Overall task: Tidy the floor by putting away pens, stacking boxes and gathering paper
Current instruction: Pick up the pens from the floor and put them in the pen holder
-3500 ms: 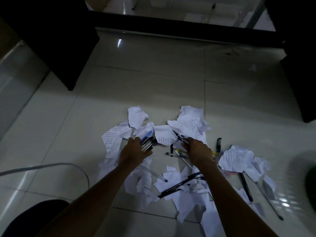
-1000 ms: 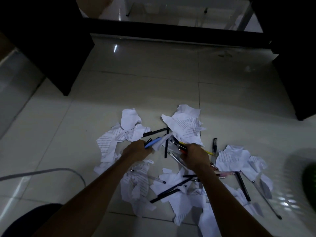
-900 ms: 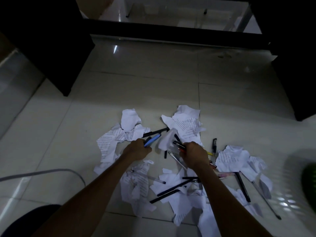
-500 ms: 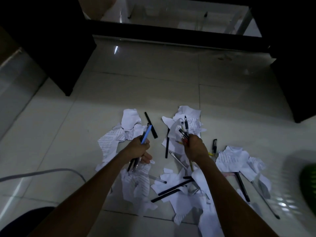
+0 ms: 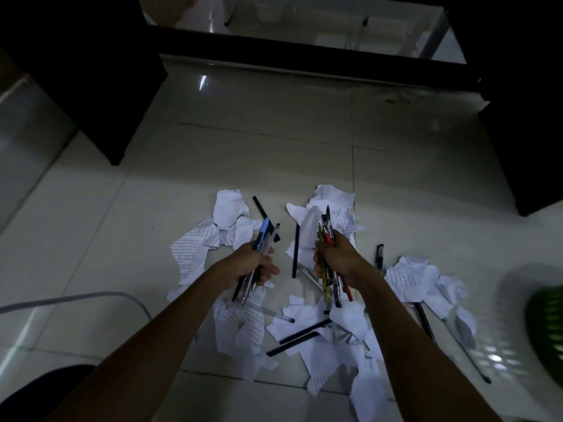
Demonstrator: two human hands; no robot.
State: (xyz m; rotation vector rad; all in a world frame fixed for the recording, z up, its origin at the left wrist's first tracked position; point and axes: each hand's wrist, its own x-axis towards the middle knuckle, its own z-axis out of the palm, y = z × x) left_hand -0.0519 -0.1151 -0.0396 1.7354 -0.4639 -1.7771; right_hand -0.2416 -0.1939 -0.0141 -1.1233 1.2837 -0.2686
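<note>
My left hand gripped a bundle of pens upright, my right hand clutched a second bundle, above torn paper strewn across the floor.

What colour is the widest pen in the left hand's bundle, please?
Blue; the pen shows best in the head view, held in the left hand.

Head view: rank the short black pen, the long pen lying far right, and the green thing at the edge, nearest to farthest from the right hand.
1. short black pen, on the floor just right of the right hand.
2. long pen, lower right, past the paper.
3. green thing, at the right frame edge.
</note>
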